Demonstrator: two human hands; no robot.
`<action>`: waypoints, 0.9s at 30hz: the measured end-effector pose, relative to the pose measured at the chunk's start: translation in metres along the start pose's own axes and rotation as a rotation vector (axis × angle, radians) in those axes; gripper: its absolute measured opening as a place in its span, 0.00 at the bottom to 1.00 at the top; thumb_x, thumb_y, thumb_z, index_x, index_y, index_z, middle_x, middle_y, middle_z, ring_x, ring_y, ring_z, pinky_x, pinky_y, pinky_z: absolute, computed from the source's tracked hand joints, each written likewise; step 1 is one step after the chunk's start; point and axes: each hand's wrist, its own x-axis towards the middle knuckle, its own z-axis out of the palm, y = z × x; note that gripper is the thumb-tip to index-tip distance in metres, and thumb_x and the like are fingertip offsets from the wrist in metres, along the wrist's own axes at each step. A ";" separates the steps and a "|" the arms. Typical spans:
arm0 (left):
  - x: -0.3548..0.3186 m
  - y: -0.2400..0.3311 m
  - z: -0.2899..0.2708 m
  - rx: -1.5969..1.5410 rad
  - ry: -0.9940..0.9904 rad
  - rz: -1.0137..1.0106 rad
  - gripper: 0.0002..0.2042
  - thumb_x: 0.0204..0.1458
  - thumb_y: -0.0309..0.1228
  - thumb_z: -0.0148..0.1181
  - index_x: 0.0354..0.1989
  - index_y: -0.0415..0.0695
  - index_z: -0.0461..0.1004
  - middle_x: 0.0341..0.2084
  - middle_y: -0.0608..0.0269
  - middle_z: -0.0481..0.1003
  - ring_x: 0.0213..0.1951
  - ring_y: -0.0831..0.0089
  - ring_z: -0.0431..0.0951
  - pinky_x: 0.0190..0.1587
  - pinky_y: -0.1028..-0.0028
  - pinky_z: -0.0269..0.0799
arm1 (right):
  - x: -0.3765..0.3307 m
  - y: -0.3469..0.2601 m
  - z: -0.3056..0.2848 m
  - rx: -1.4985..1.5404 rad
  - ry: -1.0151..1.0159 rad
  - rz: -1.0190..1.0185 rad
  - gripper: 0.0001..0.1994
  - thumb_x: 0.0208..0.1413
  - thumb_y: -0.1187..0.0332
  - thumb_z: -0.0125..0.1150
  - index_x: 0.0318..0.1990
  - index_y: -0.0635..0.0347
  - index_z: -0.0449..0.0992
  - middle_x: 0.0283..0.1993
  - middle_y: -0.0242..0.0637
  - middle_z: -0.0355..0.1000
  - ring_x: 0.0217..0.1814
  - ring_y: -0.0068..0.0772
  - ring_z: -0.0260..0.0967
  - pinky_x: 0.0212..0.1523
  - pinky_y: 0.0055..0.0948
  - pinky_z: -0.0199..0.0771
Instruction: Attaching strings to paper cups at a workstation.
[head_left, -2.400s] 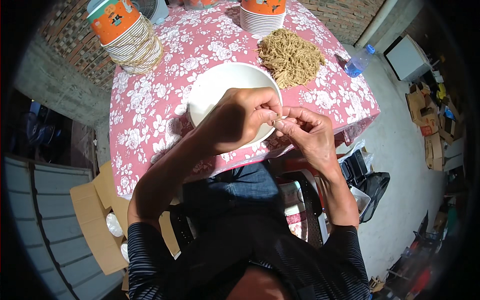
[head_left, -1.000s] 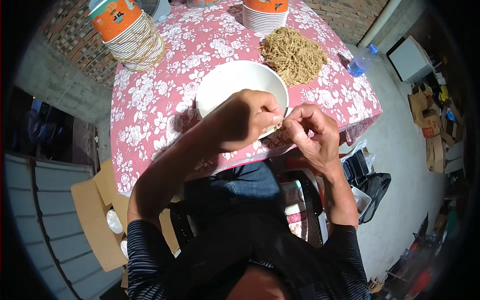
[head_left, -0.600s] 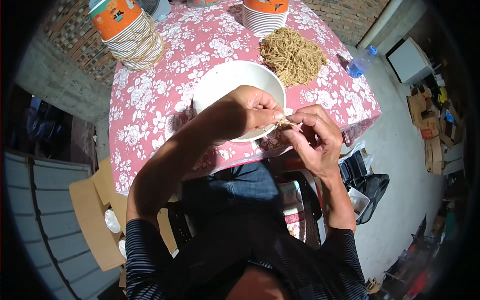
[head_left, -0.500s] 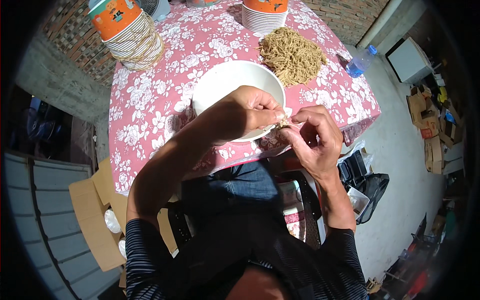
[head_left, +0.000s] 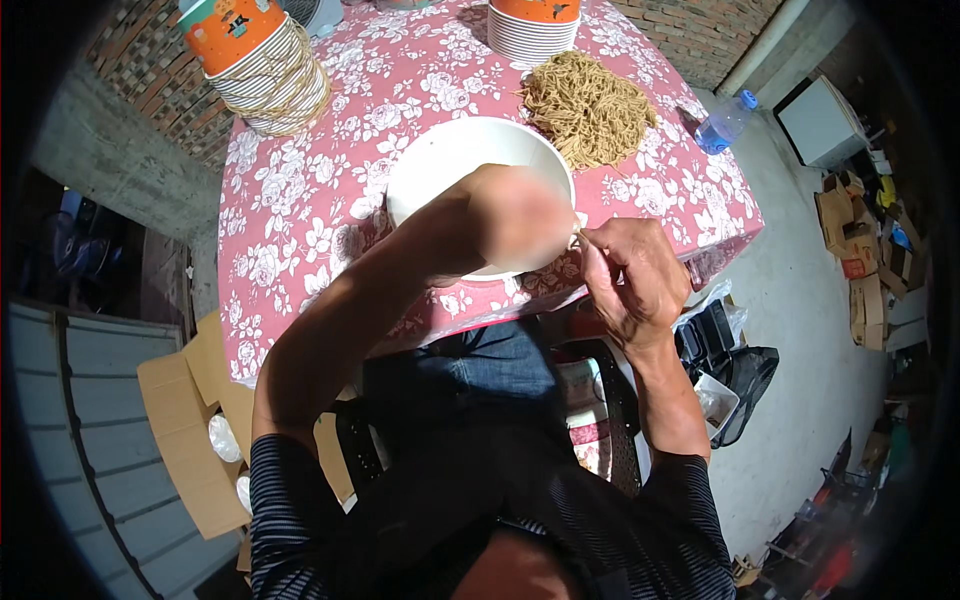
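Note:
Over the right rim of a white bowl (head_left: 440,160), my two hands come close together. My left hand (head_left: 525,220) is smeared, so its fingers cannot be read. My right hand (head_left: 640,275) is closed, thumb and forefinger pinched at a tiny pale scrap (head_left: 577,234) between the hands; what it is cannot be made out. Inside the bowl, the visible part is plain white; my left hand and forearm cover the rest. Just beyond the bowl to the right lies a heap of tangled tan strands (head_left: 590,110), noodle-like or cord-like.
A pink flowered cloth (head_left: 290,220) covers the table. Stacked orange-and-white paper tubs stand at the far left (head_left: 265,80), wound with tan cord, and at the far middle (head_left: 533,30). A blue-capped bottle (head_left: 725,125) is at the right edge. Cardboard (head_left: 185,440) lies lower left.
My left hand has gone from a clear pinch to a blur, in nearly the same place. My right hand's fingers have curled in more, its knuckles turned upward.

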 end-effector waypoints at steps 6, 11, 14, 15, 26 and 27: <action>-0.005 0.001 0.000 -0.004 0.086 0.046 0.16 0.61 0.29 0.62 0.55 0.34 0.74 0.41 0.56 0.80 0.41 0.73 0.81 0.48 0.75 0.78 | -0.005 -0.001 -0.009 0.197 -0.127 0.451 0.03 0.52 0.82 0.67 0.33 0.66 0.79 0.30 0.34 0.75 0.27 0.20 0.70 0.23 0.21 0.65; -0.012 -0.001 -0.005 -0.035 0.071 0.026 0.15 0.63 0.30 0.59 0.54 0.35 0.76 0.37 0.58 0.80 0.39 0.77 0.79 0.43 0.78 0.74 | -0.008 0.005 -0.022 0.440 -0.097 0.751 0.01 0.59 0.79 0.63 0.35 0.68 0.78 0.33 0.29 0.74 0.30 0.14 0.67 0.32 0.17 0.67; -0.009 -0.007 -0.003 0.195 0.076 0.031 0.14 0.62 0.30 0.61 0.52 0.37 0.78 0.28 0.64 0.79 0.29 0.80 0.75 0.33 0.77 0.71 | -0.006 0.005 -0.027 0.502 -0.125 0.801 0.02 0.60 0.79 0.63 0.35 0.68 0.78 0.33 0.28 0.74 0.31 0.13 0.67 0.33 0.17 0.67; -0.013 0.005 0.005 0.275 0.103 0.088 0.13 0.61 0.25 0.63 0.53 0.37 0.80 0.27 0.67 0.78 0.28 0.84 0.74 0.31 0.79 0.71 | -0.006 0.006 -0.029 0.523 -0.161 0.857 0.03 0.61 0.77 0.63 0.35 0.68 0.78 0.33 0.27 0.74 0.31 0.13 0.67 0.33 0.17 0.67; -0.008 -0.004 0.021 0.508 0.337 0.400 0.08 0.55 0.29 0.71 0.40 0.39 0.86 0.24 0.59 0.81 0.24 0.78 0.76 0.27 0.73 0.71 | -0.004 0.003 -0.052 0.649 -0.478 0.950 0.10 0.66 0.70 0.64 0.48 0.69 0.80 0.30 0.25 0.74 0.28 0.15 0.65 0.29 0.21 0.64; -0.010 -0.002 0.020 0.577 0.327 0.394 0.07 0.55 0.28 0.71 0.39 0.38 0.86 0.25 0.58 0.81 0.26 0.76 0.78 0.29 0.72 0.72 | -0.007 0.004 -0.055 0.646 -0.505 0.952 0.10 0.66 0.69 0.64 0.46 0.69 0.81 0.29 0.25 0.73 0.27 0.15 0.64 0.29 0.21 0.63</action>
